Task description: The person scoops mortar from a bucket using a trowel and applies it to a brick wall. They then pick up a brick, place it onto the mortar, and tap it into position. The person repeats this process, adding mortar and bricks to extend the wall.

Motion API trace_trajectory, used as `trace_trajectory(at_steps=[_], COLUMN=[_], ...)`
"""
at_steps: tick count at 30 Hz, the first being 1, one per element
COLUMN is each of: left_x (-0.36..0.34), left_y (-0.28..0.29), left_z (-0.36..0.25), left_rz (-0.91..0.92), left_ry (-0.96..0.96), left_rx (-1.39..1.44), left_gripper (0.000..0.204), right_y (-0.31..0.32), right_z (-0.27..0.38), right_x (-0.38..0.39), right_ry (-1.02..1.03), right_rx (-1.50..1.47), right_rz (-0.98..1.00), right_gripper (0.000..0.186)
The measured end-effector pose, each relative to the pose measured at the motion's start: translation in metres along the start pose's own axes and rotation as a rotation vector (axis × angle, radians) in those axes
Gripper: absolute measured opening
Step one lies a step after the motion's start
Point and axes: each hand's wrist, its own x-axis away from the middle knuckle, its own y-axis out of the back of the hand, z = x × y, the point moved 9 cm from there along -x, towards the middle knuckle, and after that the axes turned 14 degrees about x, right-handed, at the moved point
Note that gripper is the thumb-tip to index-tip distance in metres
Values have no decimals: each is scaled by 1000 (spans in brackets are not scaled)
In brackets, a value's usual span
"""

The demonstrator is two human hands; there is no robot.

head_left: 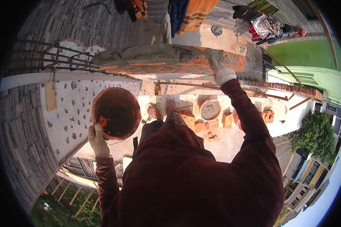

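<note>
My left hand, in a pale work glove, grips the rim of a round reddish bucket. The bucket is tilted so that its dark inside shows, with an orange-red patch near my fingers. My gloved right hand is at the top of a brick wall, next to grey wet mortar spread along it. Its fingers are bent close together against the mortar; whether they hold a tool is hidden.
Below, near my bare feet, stand a bucket of grey mortar and several loose bricks. Steel bars stick out at the wall's left end. Beyond the wall are hanging cloths and a clothes pile.
</note>
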Motion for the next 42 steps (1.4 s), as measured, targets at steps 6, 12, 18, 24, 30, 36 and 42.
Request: trace_trajectory(at_steps=[6,12,18,24,30,36,42], left_x=[2,-6,-14,-13,-12,-14,-27], left_y=[8,-25,-28,-25,-42,-13,-3], left_z=[7,8,0,-2,-17,-32,-80], left_rz=[13,112,155,147,189,113,175], left_ry=[-6,-8,24,9,15,62,186], left_rx=[106,57,51,90,51,173,273], left_gripper=[36,34,30,30,30,27,22], right_y=[30,23,6,11,4,94,212], right_z=[-54,-41,-49,-72,-83,-61,164], right_x=[41,7,-22,-12,-16,6,42], right_ry=[-93,-116,-101,-121,-161,152,754], right_rx=[-353,-510,-481,-453,-386,-381,-9], right_rz=[-11,645,815,819,843,527,0], right_gripper=[33,47,36,34,41,27,44])
